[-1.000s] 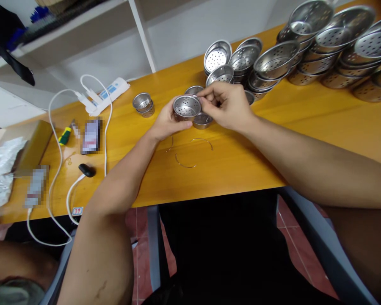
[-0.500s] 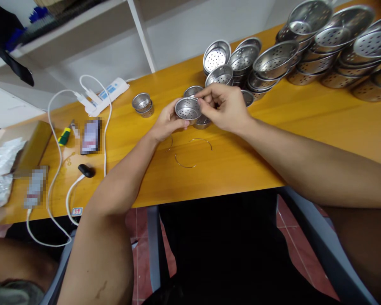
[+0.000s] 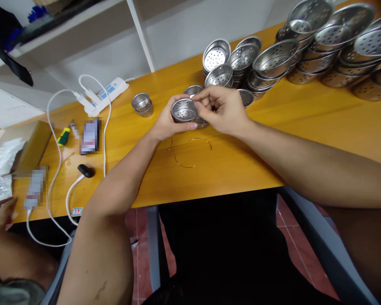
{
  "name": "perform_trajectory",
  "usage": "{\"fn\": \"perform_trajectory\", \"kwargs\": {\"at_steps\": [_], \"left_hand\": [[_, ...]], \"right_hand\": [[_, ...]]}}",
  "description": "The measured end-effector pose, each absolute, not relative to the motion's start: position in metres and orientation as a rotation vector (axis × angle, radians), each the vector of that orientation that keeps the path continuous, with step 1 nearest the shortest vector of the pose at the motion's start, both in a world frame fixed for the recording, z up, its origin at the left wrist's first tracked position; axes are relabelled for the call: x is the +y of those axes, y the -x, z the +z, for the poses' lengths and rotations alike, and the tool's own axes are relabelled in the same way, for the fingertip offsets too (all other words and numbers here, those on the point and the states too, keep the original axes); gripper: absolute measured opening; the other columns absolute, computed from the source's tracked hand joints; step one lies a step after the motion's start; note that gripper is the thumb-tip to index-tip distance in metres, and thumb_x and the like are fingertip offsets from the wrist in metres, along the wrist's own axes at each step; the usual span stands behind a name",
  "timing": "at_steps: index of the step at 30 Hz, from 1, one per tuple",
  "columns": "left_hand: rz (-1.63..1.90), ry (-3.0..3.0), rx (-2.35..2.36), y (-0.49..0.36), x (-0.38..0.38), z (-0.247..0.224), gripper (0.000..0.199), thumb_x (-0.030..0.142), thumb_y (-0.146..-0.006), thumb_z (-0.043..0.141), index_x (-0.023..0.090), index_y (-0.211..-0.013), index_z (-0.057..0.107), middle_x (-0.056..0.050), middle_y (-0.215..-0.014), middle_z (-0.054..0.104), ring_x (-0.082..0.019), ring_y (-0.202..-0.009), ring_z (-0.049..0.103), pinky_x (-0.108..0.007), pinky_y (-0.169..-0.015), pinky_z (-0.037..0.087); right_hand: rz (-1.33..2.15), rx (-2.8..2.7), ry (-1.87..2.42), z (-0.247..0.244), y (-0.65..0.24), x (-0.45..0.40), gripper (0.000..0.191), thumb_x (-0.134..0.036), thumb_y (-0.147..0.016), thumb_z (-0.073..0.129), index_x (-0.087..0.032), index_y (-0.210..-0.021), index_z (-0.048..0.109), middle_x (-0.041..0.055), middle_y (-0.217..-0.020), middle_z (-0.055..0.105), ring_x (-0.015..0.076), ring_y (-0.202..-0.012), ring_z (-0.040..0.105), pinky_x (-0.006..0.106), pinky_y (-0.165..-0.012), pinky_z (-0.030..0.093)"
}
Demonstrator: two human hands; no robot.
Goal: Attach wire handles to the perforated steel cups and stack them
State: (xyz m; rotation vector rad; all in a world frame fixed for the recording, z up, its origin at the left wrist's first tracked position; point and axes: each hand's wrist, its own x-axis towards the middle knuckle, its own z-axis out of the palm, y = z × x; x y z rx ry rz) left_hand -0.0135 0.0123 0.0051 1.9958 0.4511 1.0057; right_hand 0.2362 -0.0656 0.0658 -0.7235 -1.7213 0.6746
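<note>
Carefully, the left hand (image 3: 164, 123) wraps the perforated metal cup (image 3: 184, 111), thumb along its near side and the mouth facing up towards the head camera. Beside it, the right hand (image 3: 225, 109) is narrowed to a pinch at the rim's right edge; whether something thin sits between the fingertips, I cannot tell.

The held cup is raised in front of two others, one just behind (image 3: 193, 90) and one partly hidden below the right fingers (image 3: 202, 123). These are the nearest hazard, I'd judge: a small dip or sideways slip of the left hand could knock the metal together and push one along the smooth table (image 3: 241, 167). Pressing too hard at the rim could also tip the cup out of the left hand's grip, since the thumb holds it from one side.

Closer to the person, three thin curved wires (image 3: 184, 165) lie loose; a dragging forearm could sweep them away or bend them. Farther right, the leaning stacks of cups (image 3: 274, 63) look top-heavy, so a bump from the right elbow or knuckles might topple them. Off left stand a small pair of nested cups (image 3: 142, 104) and a power strip (image 3: 112, 95).
</note>
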Motion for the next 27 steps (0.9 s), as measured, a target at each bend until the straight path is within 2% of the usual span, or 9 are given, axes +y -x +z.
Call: {"fn": "perform_trajectory", "kwargs": {"at_steps": [3,8,14,23,27], "left_hand": [[1.004,-2.0,0.515,0.013,0.006,0.011,0.116,0.08,-0.072,0.112,0.026,-0.161,0.061,-0.009,-0.149,0.074,-0.031,-0.139,0.079,-0.062,-0.133,0.06],[1.046,-2.022,0.523,0.008,0.007,0.008,0.117,0.085,-0.073,0.109,0.025,-0.162,0.061,-0.012,-0.151,0.073,-0.035,-0.144,0.076,-0.066,-0.136,0.057],[1.073,-2.038,0.55,0.003,0.004,0.003,0.117,0.084,-0.082,0.104,0.027,-0.17,0.053,-0.014,-0.157,0.069,-0.035,-0.147,0.074,-0.064,-0.135,0.058],[1.101,-2.039,0.512,-0.006,-0.002,-0.006,0.12,0.083,-0.085,0.102,0.027,-0.174,0.045,-0.013,-0.155,0.067,-0.033,-0.144,0.077,-0.062,-0.129,0.064],[1.061,-2.096,0.525,-0.005,0.001,-0.01,0.128,0.088,-0.084,0.1,0.029,-0.178,0.037,-0.015,-0.162,0.062,-0.037,-0.15,0.074,-0.063,-0.13,0.063]], "right_hand": [[0.673,-1.71,0.729,0.066,-0.235,-0.067,0.043,-0.071,-0.107,0.089,-0.029,-0.117,0.081,-0.0001,-0.08,0.061,0.0171,-0.063,0.049,0.037,-0.058,0.045],[0.618,-1.714,0.827,0.066,-0.241,-0.063,0.041,-0.07,-0.109,0.085,-0.03,-0.115,0.084,0.0024,-0.081,0.063,0.0211,-0.067,0.056,0.041,-0.063,0.055],[0.627,-1.728,0.848,0.064,-0.249,-0.053,0.041,-0.072,-0.103,0.092,-0.033,-0.108,0.082,0.0013,-0.077,0.061,0.022,-0.066,0.053,0.043,-0.061,0.052],[0.61,-1.734,0.883,0.06,-0.249,-0.048,0.029,-0.053,-0.098,0.102,-0.032,-0.1,0.082,0.0001,-0.076,0.064,0.0218,-0.066,0.057,0.046,-0.068,0.056],[0.583,-1.74,0.877,0.061,-0.249,-0.05,0.033,-0.06,-0.101,0.098,-0.032,-0.101,0.081,0.0007,-0.076,0.064,0.0219,-0.068,0.056,0.046,-0.069,0.057]]}}
